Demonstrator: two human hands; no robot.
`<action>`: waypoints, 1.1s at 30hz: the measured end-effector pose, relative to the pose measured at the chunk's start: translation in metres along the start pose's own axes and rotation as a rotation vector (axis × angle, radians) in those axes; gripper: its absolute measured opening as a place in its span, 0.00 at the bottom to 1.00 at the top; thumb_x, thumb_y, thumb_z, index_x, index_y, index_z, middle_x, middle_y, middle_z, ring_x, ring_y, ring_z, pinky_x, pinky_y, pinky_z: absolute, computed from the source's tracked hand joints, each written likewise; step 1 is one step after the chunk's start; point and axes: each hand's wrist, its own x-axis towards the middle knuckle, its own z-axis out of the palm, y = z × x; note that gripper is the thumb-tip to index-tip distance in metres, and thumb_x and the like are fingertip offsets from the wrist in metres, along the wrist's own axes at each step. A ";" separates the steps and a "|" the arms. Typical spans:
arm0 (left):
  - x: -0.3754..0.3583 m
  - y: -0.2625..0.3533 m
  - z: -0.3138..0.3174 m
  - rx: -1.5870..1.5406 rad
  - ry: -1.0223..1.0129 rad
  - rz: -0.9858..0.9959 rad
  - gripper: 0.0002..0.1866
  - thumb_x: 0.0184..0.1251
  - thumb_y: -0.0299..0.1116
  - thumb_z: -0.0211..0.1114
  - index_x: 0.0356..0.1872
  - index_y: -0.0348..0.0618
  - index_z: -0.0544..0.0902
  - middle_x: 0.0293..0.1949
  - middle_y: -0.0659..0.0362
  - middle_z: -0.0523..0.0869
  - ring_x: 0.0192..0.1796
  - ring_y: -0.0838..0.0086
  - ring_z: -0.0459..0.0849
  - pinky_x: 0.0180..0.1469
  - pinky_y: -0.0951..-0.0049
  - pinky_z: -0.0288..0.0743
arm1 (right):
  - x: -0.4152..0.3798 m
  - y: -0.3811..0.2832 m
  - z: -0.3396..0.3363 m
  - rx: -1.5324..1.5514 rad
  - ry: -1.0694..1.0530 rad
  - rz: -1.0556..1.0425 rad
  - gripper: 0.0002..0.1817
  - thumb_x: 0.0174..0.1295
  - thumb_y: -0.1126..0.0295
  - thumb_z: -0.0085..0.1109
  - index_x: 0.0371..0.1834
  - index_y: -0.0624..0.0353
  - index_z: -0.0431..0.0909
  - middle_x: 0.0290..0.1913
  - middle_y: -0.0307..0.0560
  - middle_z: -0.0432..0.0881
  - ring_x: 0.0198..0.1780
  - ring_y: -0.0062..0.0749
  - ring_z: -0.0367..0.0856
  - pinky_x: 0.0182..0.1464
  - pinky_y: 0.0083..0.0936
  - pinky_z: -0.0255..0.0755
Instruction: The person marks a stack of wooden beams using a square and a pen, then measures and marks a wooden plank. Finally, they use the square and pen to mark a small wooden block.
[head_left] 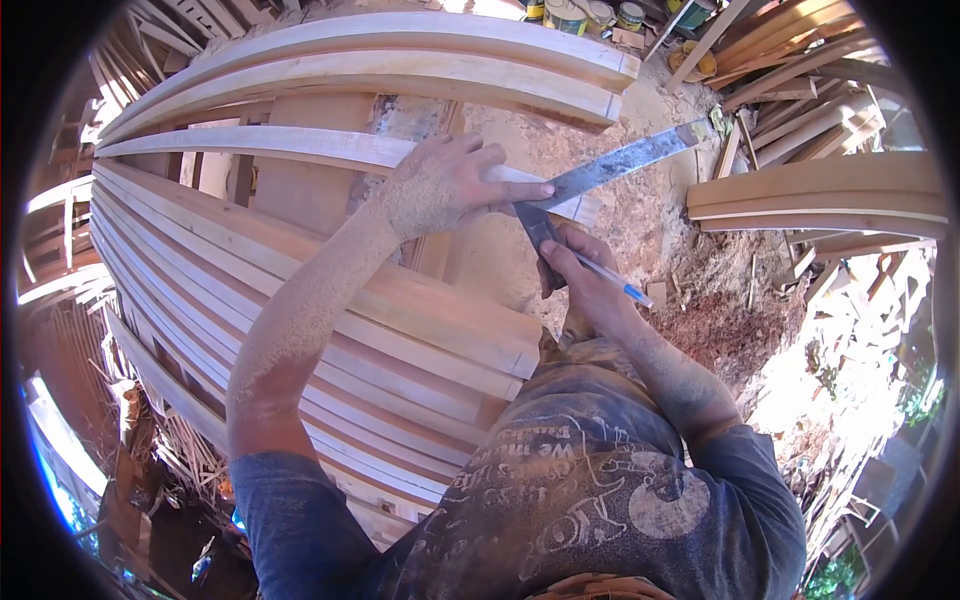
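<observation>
My left hand (450, 187), dusted with sawdust, lies over a pale wooden strip (290, 143), its index finger pointing onto the corner of a metal try square (620, 168). The square's worn blade extends up and to the right, past the strip's end. My right hand (585, 272) is closed around the square's dark stock and also holds a blue-capped pen (618, 280), which slants down to the right. What my left thumb touches is hidden.
Many long boards (430, 320) lie side by side below the strip. Two thick beams (400, 70) lie above it. Stacked timber (820, 200) stands at the right, cans (565, 17) at the top, and wood scraps cover the ground.
</observation>
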 end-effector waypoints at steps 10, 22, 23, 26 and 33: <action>0.001 0.002 -0.002 -0.029 0.031 -0.014 0.45 0.47 0.28 0.74 0.69 0.87 0.76 0.40 0.60 0.79 0.43 0.66 0.82 0.39 0.65 0.82 | -0.016 -0.022 -0.006 -0.170 0.075 -0.015 0.15 0.79 0.60 0.51 0.43 0.62 0.79 0.34 0.41 0.81 0.33 0.21 0.77 0.35 0.22 0.72; 0.001 0.009 0.005 -0.130 0.185 -0.087 0.43 0.39 0.24 0.67 0.63 0.80 0.84 0.35 0.60 0.78 0.41 0.61 0.81 0.40 0.62 0.79 | -0.005 -0.099 -0.072 -0.618 0.081 -0.545 0.08 0.64 0.76 0.65 0.45 0.63 0.81 0.37 0.44 0.84 0.42 0.26 0.85 0.47 0.25 0.77; 0.000 0.010 0.004 -0.129 0.169 -0.089 0.43 0.40 0.24 0.67 0.62 0.80 0.84 0.35 0.60 0.78 0.41 0.61 0.81 0.40 0.62 0.79 | 0.001 -0.101 -0.068 -0.653 0.069 -0.599 0.08 0.64 0.77 0.66 0.45 0.63 0.81 0.36 0.43 0.85 0.41 0.26 0.84 0.47 0.25 0.77; 0.000 0.009 0.002 -0.109 0.129 -0.090 0.41 0.45 0.27 0.69 0.64 0.83 0.82 0.35 0.61 0.78 0.41 0.62 0.81 0.40 0.62 0.78 | 0.020 -0.096 -0.075 -0.843 0.045 -0.770 0.09 0.63 0.77 0.67 0.46 0.60 0.82 0.39 0.46 0.85 0.47 0.34 0.84 0.53 0.29 0.76; -0.001 0.004 0.008 -0.089 0.147 -0.057 0.38 0.56 0.34 0.72 0.68 0.90 0.77 0.34 0.61 0.76 0.40 0.64 0.80 0.40 0.62 0.78 | 0.047 -0.097 -0.092 -1.218 -0.050 -1.029 0.12 0.58 0.71 0.72 0.45 0.55 0.84 0.43 0.45 0.86 0.52 0.45 0.84 0.58 0.40 0.75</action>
